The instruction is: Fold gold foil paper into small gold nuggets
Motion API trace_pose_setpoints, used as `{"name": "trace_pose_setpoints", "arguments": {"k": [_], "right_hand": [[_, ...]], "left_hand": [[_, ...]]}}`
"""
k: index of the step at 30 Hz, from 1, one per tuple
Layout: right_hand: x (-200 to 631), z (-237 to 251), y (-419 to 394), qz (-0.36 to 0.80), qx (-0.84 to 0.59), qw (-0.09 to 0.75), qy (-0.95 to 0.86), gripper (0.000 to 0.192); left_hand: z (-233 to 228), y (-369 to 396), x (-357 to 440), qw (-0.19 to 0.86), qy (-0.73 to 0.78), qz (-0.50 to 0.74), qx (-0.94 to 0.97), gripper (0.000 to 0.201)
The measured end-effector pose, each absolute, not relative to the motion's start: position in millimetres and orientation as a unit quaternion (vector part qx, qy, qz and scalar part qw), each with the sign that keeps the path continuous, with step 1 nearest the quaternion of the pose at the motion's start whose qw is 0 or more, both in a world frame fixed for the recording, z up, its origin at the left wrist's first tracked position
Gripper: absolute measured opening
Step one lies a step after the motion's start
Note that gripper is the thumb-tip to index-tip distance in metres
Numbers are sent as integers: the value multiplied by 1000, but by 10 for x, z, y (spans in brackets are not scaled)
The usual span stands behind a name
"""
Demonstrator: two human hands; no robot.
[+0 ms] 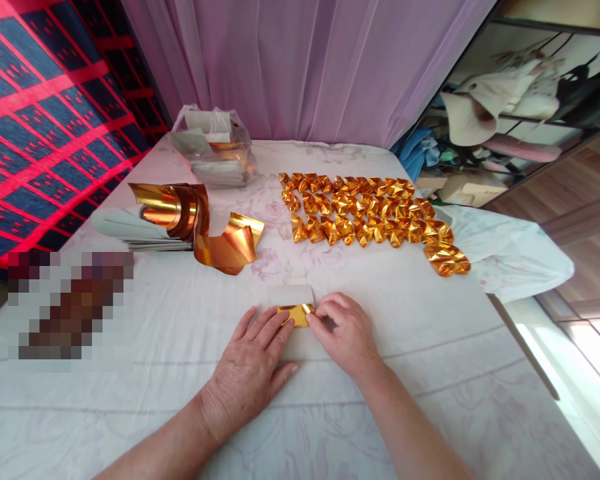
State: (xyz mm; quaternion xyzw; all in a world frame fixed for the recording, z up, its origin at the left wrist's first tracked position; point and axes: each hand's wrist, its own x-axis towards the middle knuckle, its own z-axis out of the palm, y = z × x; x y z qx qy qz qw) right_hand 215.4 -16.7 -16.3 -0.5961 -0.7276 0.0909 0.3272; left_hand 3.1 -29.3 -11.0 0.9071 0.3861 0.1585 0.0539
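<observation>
— Gold paper [295, 314]: location?
— Table [180, 373] centre, on a white sheet [291, 294]. Left hand [250, 363] flat, fingers pressing it; right hand [347, 333] pinching its right edge.
— Handling?
— Probably align edges first, then crease firmly. Folded gold pieces [365, 217] lie beyond.

Two hands [300, 340], one plastic bag [215, 147], dozens of folded gold pieces [365, 213].

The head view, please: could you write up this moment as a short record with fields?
surface: table under a white cloth
left hand: flat, fingers on the gold foil sheet
right hand: fingertips pinching the sheet's right edge
folded gold pieces: rows at the far right
gold foil roll: far left, its strip unrolled
plastic bag: behind the roll
</observation>
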Motion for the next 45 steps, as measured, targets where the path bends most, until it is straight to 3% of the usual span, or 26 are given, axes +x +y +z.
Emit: {"name": "trace_pose_setpoints", "arguments": {"k": [45], "right_hand": [[2156, -175, -164, 92, -610, 319, -720, 8]], "left_hand": [[-118, -287, 37, 39, 382, 158, 910, 51]]}}
